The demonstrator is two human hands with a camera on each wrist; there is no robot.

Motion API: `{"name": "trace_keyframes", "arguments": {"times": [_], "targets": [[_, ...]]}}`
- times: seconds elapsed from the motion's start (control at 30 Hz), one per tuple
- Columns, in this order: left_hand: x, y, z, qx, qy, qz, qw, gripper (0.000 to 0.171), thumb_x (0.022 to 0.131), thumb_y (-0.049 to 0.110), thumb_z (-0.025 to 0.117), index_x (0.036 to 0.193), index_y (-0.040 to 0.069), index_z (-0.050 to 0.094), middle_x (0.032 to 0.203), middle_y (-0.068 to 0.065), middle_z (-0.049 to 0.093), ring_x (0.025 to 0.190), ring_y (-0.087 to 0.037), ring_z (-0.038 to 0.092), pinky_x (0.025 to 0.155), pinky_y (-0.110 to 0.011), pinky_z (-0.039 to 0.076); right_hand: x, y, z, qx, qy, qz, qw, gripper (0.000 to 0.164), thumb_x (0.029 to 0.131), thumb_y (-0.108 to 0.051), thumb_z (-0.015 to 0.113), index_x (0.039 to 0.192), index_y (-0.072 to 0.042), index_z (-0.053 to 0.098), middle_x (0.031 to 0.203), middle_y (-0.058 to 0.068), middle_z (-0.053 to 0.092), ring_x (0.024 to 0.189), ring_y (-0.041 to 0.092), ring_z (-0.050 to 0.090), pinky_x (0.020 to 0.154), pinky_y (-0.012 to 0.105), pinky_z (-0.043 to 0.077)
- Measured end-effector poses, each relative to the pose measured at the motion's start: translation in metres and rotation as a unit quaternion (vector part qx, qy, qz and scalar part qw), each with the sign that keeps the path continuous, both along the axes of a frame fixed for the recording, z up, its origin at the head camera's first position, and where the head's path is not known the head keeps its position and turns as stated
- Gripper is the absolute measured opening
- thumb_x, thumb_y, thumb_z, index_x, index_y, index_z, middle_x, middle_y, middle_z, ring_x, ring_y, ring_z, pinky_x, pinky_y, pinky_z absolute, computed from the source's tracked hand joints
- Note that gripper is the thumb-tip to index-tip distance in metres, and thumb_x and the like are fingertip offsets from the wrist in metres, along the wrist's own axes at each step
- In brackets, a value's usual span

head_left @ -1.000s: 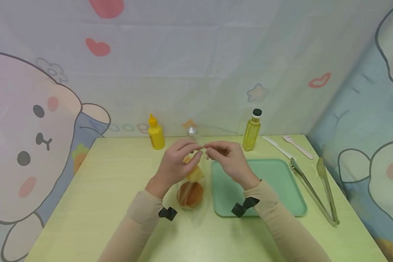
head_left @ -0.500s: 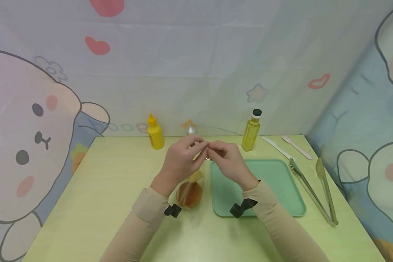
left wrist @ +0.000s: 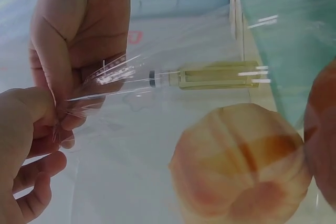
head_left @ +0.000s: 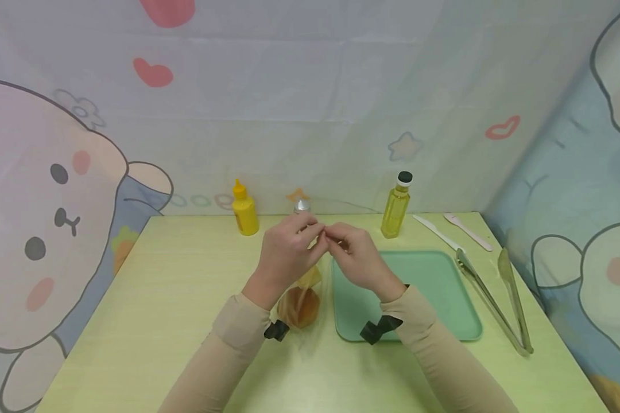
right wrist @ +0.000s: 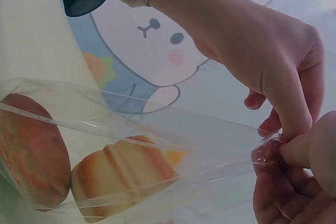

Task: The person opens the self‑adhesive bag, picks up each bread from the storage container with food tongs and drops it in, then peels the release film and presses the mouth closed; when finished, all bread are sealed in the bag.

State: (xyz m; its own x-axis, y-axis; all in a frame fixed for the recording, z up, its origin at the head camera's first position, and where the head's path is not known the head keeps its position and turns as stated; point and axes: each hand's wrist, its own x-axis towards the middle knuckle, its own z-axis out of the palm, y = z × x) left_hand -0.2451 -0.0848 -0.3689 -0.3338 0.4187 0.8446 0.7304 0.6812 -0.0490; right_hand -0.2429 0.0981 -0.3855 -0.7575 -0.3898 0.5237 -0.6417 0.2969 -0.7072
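Note:
Both hands meet above the table, pinching the gathered neck of a clear plastic bag [left wrist: 110, 77]. My left hand [head_left: 287, 246] grips the film from the left with bent fingers. Facing it, my right hand [head_left: 360, 259] pinches the same twist of plastic between thumb and fingers. Inside the bag are a round brown bun [head_left: 298, 308] and a paler ridged bread roll [right wrist: 123, 177], side by side. In the head view the left hand partly covers the pale roll. Whether the bag's bottom touches the table cannot be told.
A green tray [head_left: 418, 298] lies under and beyond the right forearm. Metal tongs [head_left: 496, 304], a white plastic knife [head_left: 438, 232] and a pink fork [head_left: 469, 232] lie to the right. Along the back stand a yellow squeeze bottle [head_left: 245, 213], a silver-capped shaker [head_left: 302, 206] and an oil bottle [head_left: 396, 206].
My left hand has moved right, closing the small gap to the right hand, so the fingertips now meet at the bag's neck. The right hand has barely shifted.

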Motion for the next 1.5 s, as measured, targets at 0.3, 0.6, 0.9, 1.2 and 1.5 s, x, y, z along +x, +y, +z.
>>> {"name": "trace_keyframes", "arguments": {"times": [0.3,0.6,0.9,1.2,1.5], "targets": [[-0.003,0.002,-0.002,-0.014,0.022,0.017,0.9995,0.011,0.086,0.002,0.072,0.081,0.006,0.08,0.082,-0.002,0.068,0.062,-0.014,0.062,0.052,-0.023,0.051,0.0,0.0,-0.002,0.006,0.009,-0.008,1.0,0.019,0.104,0.0,0.062,0.117,0.002,0.076,0.104,0.012,0.075,0.09,0.021,0.07,0.078,0.034,0.062],[-0.006,-0.001,-0.001,-0.022,0.019,0.015,0.9995,0.008,0.085,0.002,0.073,0.08,0.007,0.077,0.083,-0.002,0.071,0.06,-0.014,0.065,0.05,-0.024,0.051,0.0,0.0,-0.003,-0.005,0.009,0.004,1.0,0.017,0.104,0.002,0.062,0.112,0.002,0.077,0.1,0.012,0.074,0.086,0.021,0.073,0.076,0.032,0.062],[-0.011,-0.007,-0.002,0.04,-0.03,-0.045,0.9977,0.006,0.084,-0.001,0.073,0.081,0.004,0.074,0.085,-0.007,0.072,0.067,-0.019,0.064,0.057,-0.029,0.055,0.0,-0.002,-0.003,-0.032,-0.006,0.016,0.999,0.021,0.105,0.0,0.061,0.12,0.004,0.075,0.103,0.014,0.075,0.086,0.028,0.075,0.08,0.031,0.063],[-0.012,-0.003,-0.006,0.086,-0.045,-0.046,0.9942,0.01,0.086,-0.002,0.068,0.082,0.004,0.076,0.084,-0.007,0.073,0.067,-0.019,0.064,0.059,-0.03,0.055,-0.001,-0.001,-0.006,-0.031,0.0,0.014,0.999,0.022,0.105,-0.002,0.062,0.122,0.002,0.075,0.098,0.012,0.074,0.085,0.034,0.074,0.079,0.031,0.063],[-0.021,-0.021,-0.001,0.193,-0.113,0.004,0.9746,0.009,0.09,0.0,0.067,0.084,0.002,0.074,0.08,-0.011,0.073,0.064,-0.021,0.067,0.055,-0.033,0.055,0.002,0.005,-0.008,-0.042,-0.026,0.019,0.999,0.017,0.105,-0.002,0.062,0.112,0.001,0.077,0.101,0.015,0.076,0.085,0.022,0.074,0.08,0.031,0.062]]}}
